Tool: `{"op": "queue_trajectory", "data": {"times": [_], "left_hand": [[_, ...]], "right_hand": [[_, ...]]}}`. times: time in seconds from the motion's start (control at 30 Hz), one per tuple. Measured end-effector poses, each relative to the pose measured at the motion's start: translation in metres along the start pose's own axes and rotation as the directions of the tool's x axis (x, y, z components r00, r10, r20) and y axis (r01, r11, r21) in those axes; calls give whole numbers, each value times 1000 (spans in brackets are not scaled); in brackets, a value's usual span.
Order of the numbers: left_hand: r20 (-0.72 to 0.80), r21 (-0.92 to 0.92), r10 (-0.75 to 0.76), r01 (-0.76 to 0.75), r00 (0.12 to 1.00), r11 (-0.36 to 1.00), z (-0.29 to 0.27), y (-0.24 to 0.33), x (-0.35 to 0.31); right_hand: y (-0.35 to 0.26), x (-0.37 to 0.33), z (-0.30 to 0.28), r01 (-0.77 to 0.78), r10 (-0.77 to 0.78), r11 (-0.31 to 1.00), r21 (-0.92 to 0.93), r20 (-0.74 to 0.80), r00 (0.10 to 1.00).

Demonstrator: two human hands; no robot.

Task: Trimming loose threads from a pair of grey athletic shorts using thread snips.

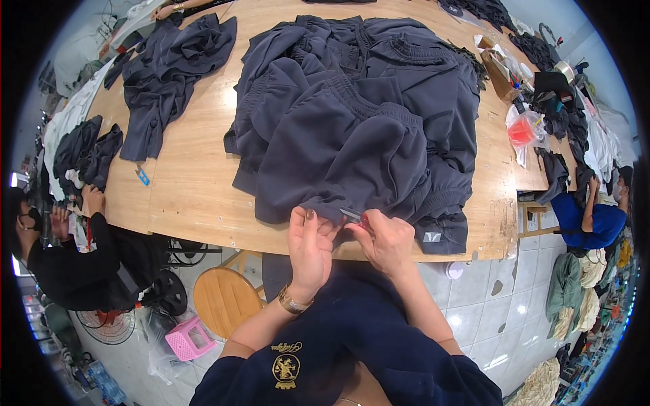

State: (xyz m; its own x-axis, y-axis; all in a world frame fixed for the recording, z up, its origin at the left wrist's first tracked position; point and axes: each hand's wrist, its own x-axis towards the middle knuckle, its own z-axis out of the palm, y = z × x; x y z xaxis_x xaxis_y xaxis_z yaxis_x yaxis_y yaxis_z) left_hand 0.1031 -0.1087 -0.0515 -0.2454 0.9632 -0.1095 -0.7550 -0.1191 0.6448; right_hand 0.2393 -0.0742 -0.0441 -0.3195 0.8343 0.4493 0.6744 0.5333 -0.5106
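Dark grey elastic-waist shorts [318,145] lie on top of a heap of similar dark garments [440,95], in front of me on the wooden table. With my left hand [310,247] I pinch the lower edge of the shorts between thumb and fingers, near the table's front edge. My right hand [389,245] is closed around a small pair of thread snips [351,214] with red showing at the grip. The blades point left at the cloth by my left fingertips. Whether they touch a thread is too small to tell.
The wooden table [196,189] holds another dark garment [169,74] and a blue cutter [141,176] at left. A red drink in a bag [523,130] stands at right. People work at both sides. Below are a round stool [227,301] and a pink stool [189,342].
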Motion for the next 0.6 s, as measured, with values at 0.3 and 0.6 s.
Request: {"op": "queue_trajectory", "data": {"times": [0.3, 0.6], "left_hand": [[-6, 21, 4, -3, 1000, 1000, 4, 0, 0], [-8, 11, 2, -2, 1000, 1000, 1, 0, -1]], "right_hand": [[-1, -1, 3, -279, 282, 935, 219, 15, 959], [2, -5, 2, -73, 67, 995, 67, 81, 994]]}}
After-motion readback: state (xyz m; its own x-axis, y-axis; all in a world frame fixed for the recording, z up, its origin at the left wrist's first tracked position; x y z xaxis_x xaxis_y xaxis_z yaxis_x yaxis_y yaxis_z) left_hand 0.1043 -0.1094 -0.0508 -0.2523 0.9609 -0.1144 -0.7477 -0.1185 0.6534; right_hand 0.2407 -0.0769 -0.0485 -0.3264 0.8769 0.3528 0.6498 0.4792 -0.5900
